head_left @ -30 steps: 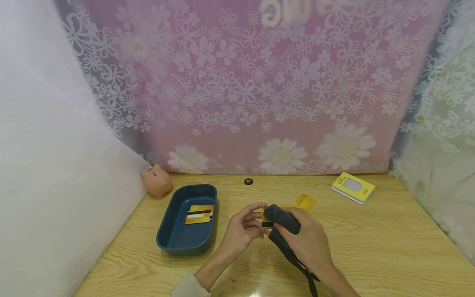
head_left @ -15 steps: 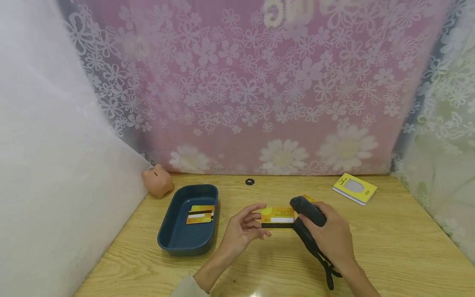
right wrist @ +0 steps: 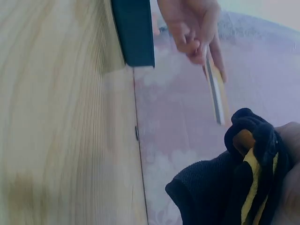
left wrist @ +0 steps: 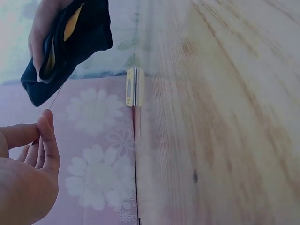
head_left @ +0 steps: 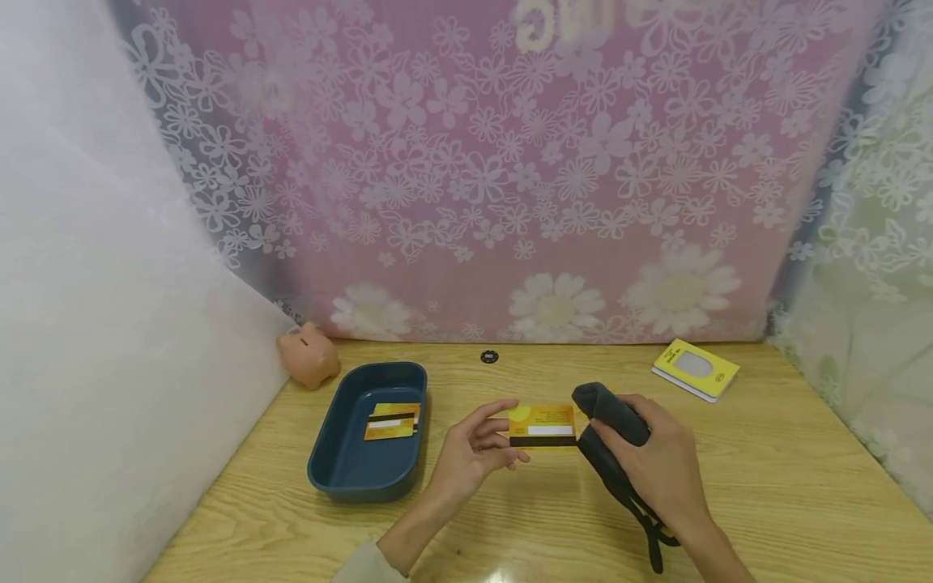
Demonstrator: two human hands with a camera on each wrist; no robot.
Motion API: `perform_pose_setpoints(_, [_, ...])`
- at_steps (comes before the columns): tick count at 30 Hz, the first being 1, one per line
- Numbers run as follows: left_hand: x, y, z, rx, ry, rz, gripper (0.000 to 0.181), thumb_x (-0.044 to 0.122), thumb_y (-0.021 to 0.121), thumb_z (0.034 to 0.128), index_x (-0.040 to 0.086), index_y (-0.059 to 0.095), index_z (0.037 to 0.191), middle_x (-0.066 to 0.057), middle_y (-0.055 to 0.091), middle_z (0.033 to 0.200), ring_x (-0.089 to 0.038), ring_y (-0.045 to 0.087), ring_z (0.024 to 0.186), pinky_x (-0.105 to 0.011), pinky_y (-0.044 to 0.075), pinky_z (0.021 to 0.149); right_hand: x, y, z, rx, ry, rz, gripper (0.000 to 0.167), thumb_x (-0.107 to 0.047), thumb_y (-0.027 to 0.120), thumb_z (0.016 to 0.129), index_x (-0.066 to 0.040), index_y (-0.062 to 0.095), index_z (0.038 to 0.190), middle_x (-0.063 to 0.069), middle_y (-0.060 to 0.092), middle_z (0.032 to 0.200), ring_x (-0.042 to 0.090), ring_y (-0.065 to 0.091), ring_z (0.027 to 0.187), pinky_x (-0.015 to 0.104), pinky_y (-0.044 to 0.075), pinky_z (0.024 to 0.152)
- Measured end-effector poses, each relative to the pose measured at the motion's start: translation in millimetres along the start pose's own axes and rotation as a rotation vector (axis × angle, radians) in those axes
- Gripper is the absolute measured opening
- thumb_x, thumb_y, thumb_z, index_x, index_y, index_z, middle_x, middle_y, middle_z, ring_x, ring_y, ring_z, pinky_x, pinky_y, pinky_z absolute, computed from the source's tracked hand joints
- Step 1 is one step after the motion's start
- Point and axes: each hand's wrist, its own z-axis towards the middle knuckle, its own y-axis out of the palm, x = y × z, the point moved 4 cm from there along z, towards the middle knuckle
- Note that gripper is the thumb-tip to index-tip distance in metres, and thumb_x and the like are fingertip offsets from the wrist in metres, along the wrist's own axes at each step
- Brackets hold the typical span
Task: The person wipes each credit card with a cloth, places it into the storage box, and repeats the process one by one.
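Observation:
My left hand point(head_left: 470, 453) pinches the left end of an orange-yellow card point(head_left: 543, 419), its black stripe along the lower edge. To the right, my right hand point(head_left: 659, 461) grips a bunched dark cloth point(head_left: 615, 414) with dark ends hanging below it. Orange-yellow shows within the folds of the dark cloth point(left wrist: 75, 44) in the left wrist view; whether it is lining or another object is unclear. The card point(right wrist: 215, 91) stands a little apart from the cloth in the right wrist view. Inside the blue tray point(head_left: 321, 453) lie overlapping yellow cards point(head_left: 392, 423).
An orange piggy bank point(head_left: 309, 356) stands behind the tray at the left. A black round chip point(head_left: 489, 356) lies near the back edge of the wooden table point(head_left: 773, 470). A yellow booklet point(head_left: 695, 370) lies at the back right. Floral curtains and a white sheet surround the table.
My right hand has drawn the dark cloth to the right, uncovering the card in my left hand. An orange card seen behind the right hand is now mostly out of sight.

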Motion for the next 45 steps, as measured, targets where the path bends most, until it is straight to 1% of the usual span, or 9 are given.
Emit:
perform_pose_setpoints(6, [-0.1, -1.2, 0.1, 0.015, 0.004, 0.052, 0.065, -0.010, 0.067, 0.0939, 0.023, 0.057, 0.149, -0.020, 0.067, 0.121, -0.023, 0.077, 0.089, -0.032, 0.063, 0.078, -20, 15, -10.1, -0.052, -0.070, 0.062, 0.036, -0.013, 0.092, 0.080, -0.009, 0.075, 0.112, 0.008, 0.076, 0.103, 0.023, 0.073, 0.084, 0.027, 0.059, 0.065])
perform_pose_setpoints(9, [1.1, -1.0, -0.3, 0.031, 0.009, 0.091, 0.064, -0.008, 0.069, 0.0935, 0.023, 0.058, 0.148, -0.020, 0.069, 0.124, -0.020, 0.076, 0.088, -0.032, 0.063, 0.077, -30, 25, -16.4, -0.083, -0.097, 0.070, 0.040, -0.010, 0.092, 0.079, -0.010, 0.075, 0.114, 0.005, 0.075, 0.104, 0.022, 0.073, 0.086, 0.030, 0.060, 0.066])
perform_pose_setpoints(13, [3.4, 2.2, -0.4, 0.033, 0.006, 0.105, 0.061, -0.004, 0.074, 0.0930, 0.020, 0.059, 0.148, -0.020, 0.070, 0.127, -0.014, 0.073, 0.090, -0.033, 0.064, 0.079, -40, 38, -23.6, -0.127, -0.129, 0.049, 0.042, -0.012, 0.093, 0.077, -0.014, 0.075, 0.115, 0.000, 0.074, 0.105, 0.020, 0.072, 0.090, 0.037, 0.061, 0.071])
perform_pose_setpoints(18, [4.2, 4.6, -0.8, 0.017, -0.019, 0.102, 0.060, 0.000, 0.076, 0.0930, 0.020, 0.059, 0.147, -0.016, 0.072, 0.127, -0.013, 0.073, 0.092, -0.034, 0.064, 0.082, -43, 44, -26.2, -0.115, -0.155, 0.011, 0.042, -0.013, 0.094, 0.076, -0.015, 0.074, 0.112, 0.000, 0.073, 0.104, 0.020, 0.072, 0.089, 0.041, 0.061, 0.071])
perform_pose_setpoints(23, [5.6, 1.5, -3.1, 0.022, -0.001, 0.113, 0.059, -0.002, 0.075, 0.0931, 0.020, 0.061, 0.146, -0.017, 0.071, 0.121, -0.017, 0.074, 0.091, -0.032, 0.063, 0.079, -34, 39, -20.5, -0.084, -0.129, -0.005, 0.042, -0.014, 0.093, 0.078, -0.012, 0.075, 0.116, 0.006, 0.074, 0.105, 0.023, 0.073, 0.084, 0.039, 0.060, 0.064])
perform_pose_setpoints(27, [6.4, 0.2, -4.5, -0.007, 0.011, 0.077, 0.059, -0.005, 0.072, 0.0943, 0.020, 0.060, 0.147, -0.020, 0.068, 0.120, -0.019, 0.076, 0.089, -0.031, 0.063, 0.078, -19, 32, -14.7, -0.056, -0.083, -0.027, 0.040, -0.017, 0.092, 0.080, -0.007, 0.074, 0.115, 0.010, 0.075, 0.104, 0.025, 0.073, 0.082, 0.036, 0.058, 0.062])
perform_pose_setpoints(32, [6.4, -0.6, -5.2, -0.029, -0.006, 0.034, 0.061, -0.006, 0.069, 0.0956, 0.020, 0.057, 0.149, -0.023, 0.067, 0.124, -0.020, 0.077, 0.090, -0.031, 0.062, 0.079, 2, 22, -10.4, -0.010, -0.025, -0.050, 0.037, -0.018, 0.091, 0.082, -0.005, 0.074, 0.112, 0.014, 0.076, 0.104, 0.031, 0.074, 0.084, 0.034, 0.059, 0.063])
perform_pose_setpoints(39, [12.1, -5.3, -6.3, -0.005, -0.041, -0.013, 0.063, -0.007, 0.068, 0.0961, 0.020, 0.055, 0.152, -0.024, 0.067, 0.130, -0.019, 0.077, 0.092, -0.029, 0.062, 0.081, 21, 6, -4.1, 0.027, 0.020, -0.024, 0.034, -0.020, 0.088, 0.086, -0.006, 0.074, 0.114, 0.016, 0.076, 0.106, 0.033, 0.074, 0.081, 0.026, 0.056, 0.058])
perform_pose_setpoints(45, [18.6, -14.9, -7.2, 0.041, -0.060, 0.013, 0.063, -0.003, 0.068, 0.0975, 0.024, 0.054, 0.152, -0.024, 0.067, 0.127, -0.018, 0.076, 0.093, -0.030, 0.061, 0.083, 29, -6, -2.5, 0.015, 0.049, -0.037, 0.039, -0.024, 0.087, 0.087, -0.006, 0.073, 0.118, 0.019, 0.074, 0.110, 0.036, 0.074, 0.084, 0.023, 0.054, 0.056])
